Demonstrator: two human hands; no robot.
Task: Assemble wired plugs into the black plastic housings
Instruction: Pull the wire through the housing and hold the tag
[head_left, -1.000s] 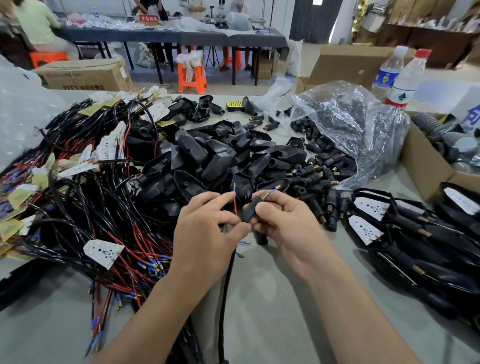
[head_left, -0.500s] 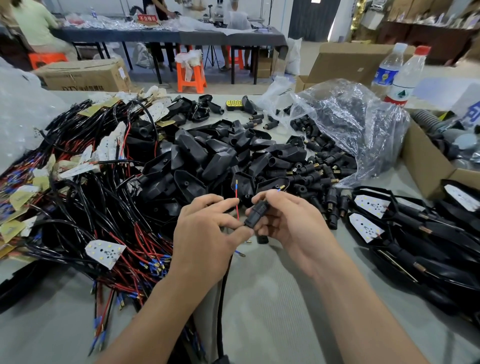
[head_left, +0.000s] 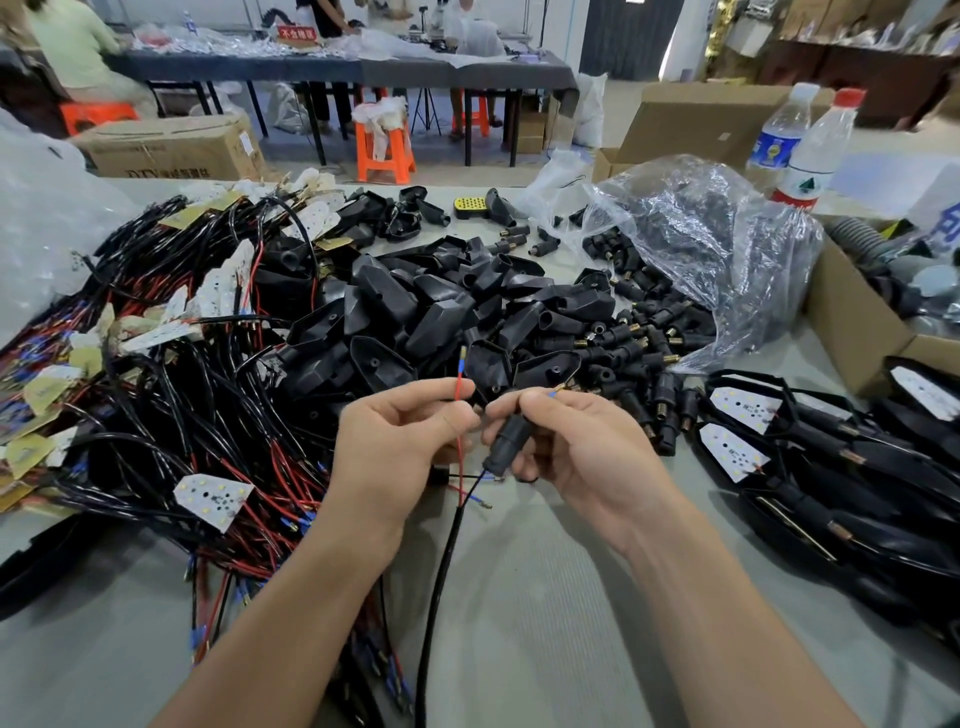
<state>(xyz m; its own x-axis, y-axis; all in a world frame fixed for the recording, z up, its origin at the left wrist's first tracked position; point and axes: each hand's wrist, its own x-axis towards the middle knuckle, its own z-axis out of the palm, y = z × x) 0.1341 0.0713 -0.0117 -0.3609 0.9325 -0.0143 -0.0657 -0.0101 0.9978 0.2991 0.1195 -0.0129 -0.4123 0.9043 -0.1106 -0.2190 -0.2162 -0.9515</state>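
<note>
Our L hand (head_left: 400, 441) fingers pinch the red wire (head_left: 457, 387); R hand (head_left: 576, 452) fingers wrap the black plug (head_left: 511, 436), held just above the worktop (head_left: 545, 597), near the housings (head_left: 415, 317) pile.

Head-worn view — forward, downward, close over the hands (head_left: 498, 447)

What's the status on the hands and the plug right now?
Left grip pinches red wire. Right grip holds plug, not yet in a housing. Housing pile just beyond; nothing blocks the hands.
</note>
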